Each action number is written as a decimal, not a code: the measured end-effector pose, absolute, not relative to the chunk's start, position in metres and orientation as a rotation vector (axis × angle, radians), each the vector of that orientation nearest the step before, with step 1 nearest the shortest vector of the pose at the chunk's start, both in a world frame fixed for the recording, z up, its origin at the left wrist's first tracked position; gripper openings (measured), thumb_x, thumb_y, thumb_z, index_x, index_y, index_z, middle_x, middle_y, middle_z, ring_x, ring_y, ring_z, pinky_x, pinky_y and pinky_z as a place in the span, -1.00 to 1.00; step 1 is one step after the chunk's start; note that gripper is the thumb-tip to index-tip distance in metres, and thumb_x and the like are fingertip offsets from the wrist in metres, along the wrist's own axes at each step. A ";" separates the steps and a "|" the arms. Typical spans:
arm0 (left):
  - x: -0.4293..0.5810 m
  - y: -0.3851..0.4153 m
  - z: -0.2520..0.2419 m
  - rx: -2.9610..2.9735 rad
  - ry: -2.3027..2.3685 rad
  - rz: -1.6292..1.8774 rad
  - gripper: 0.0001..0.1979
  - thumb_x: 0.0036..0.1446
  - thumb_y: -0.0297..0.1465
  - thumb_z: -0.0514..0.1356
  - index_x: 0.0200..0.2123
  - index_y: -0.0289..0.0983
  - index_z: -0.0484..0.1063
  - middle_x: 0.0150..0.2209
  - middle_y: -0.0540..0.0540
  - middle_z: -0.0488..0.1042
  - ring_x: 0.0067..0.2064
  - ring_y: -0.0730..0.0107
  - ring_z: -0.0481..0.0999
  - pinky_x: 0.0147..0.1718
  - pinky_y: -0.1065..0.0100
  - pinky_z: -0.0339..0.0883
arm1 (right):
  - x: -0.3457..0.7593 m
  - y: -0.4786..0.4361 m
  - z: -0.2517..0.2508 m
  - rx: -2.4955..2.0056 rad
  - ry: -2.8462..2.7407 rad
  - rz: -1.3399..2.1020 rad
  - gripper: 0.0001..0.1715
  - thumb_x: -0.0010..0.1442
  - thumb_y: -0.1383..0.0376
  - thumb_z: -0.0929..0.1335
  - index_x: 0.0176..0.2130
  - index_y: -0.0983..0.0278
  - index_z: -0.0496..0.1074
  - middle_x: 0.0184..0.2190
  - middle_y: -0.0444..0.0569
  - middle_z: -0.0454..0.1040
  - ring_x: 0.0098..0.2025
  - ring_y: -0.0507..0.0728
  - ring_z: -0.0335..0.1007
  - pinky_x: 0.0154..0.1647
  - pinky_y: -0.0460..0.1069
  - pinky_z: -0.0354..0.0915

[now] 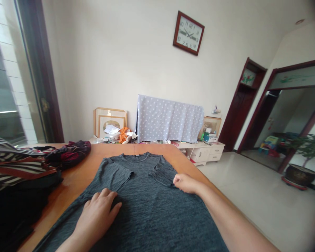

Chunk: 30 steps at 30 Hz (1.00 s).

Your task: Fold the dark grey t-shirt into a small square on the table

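Two bare hands rest on a grey heathered T-shirt [149, 213] spread flat on the wooden counter [73, 182], its sleeves folded inward. Your left grip [98, 218] is released, palm down on the fabric; your right grip [186, 183] curls beside the folded sleeve [161, 173], though whether it pinches cloth you cannot tell. A striped clothes pile [15, 166] lies to the left.

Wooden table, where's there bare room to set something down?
Bare wood shows between the grey T-shirt and the striped clothes pile, and in a strip right of the shirt. It's crowded at the left end, with the pile and a dark red garment.
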State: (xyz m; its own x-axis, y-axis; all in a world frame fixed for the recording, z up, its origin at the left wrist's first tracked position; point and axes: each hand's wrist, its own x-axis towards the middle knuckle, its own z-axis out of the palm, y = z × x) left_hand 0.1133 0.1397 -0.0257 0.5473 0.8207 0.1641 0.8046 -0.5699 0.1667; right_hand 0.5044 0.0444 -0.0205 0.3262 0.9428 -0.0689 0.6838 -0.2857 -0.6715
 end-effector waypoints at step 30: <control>0.118 0.104 -0.010 2.689 1.549 0.397 -0.57 0.29 -0.08 -0.05 -0.11 -0.18 0.49 -0.01 -0.20 0.42 0.09 0.06 0.30 0.02 0.13 0.14 | 0.343 -0.075 0.011 -1.951 -2.008 0.414 -0.60 0.21 0.19 0.32 0.05 0.09 0.50 -0.27 -0.06 0.60 -0.24 0.14 0.51 -0.23 -0.05 0.21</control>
State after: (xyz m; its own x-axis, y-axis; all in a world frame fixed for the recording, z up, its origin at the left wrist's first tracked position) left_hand 0.1179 0.1041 -0.0101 0.4778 0.8526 0.2115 0.8493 -0.5099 0.1368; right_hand 0.3432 -0.0745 0.0114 -0.0242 0.9995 0.0204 0.9098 0.0304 -0.4139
